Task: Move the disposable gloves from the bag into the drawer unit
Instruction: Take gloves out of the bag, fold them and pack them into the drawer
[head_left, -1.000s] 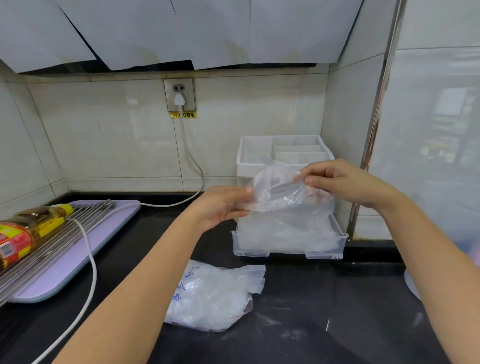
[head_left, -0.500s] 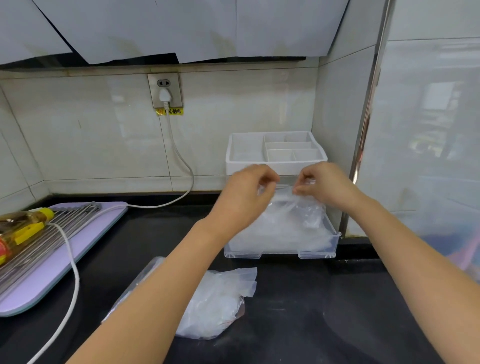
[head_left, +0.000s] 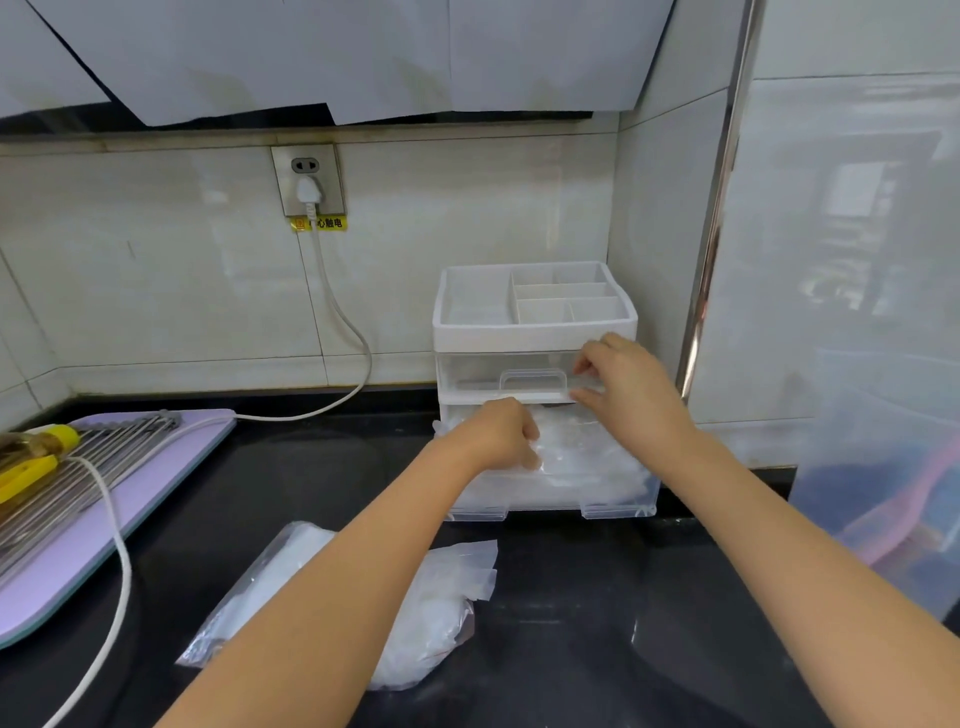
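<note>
The disposable gloves (head_left: 582, 452) are sitting as a crinkly clear pile in the bottom drawer (head_left: 550, 506), which is pulled out toward the front of the drawer unit (head_left: 535, 332). The left hand (head_left: 498, 434) is down on the left side of that pile with its fingers curled into the plastic, gripping it. The right hand (head_left: 628, 395) is up higher at the right end of the closed upper drawer, just beside its clear handle, thumb and fingers spread a bit. Can't honestly tell if it's pinching a thin glove or just touching the drawer front, since everything there is see-through. The unit has a white divided tray on top and stands in the back right corner of the black countertop (head_left: 597, 649). The bag (head_left: 431, 608) lies flat toward the front edge, partly under the left forearm, with white stuff still inside. Over at the left edge there's a purple cutting board (head_left: 78, 545) with a metal rack (head_left: 78, 467) and an oil bottle (head_left: 31, 452) on it, plus a white cord (head_left: 337, 312) running up to the wall socket (head_left: 309, 179).
</note>
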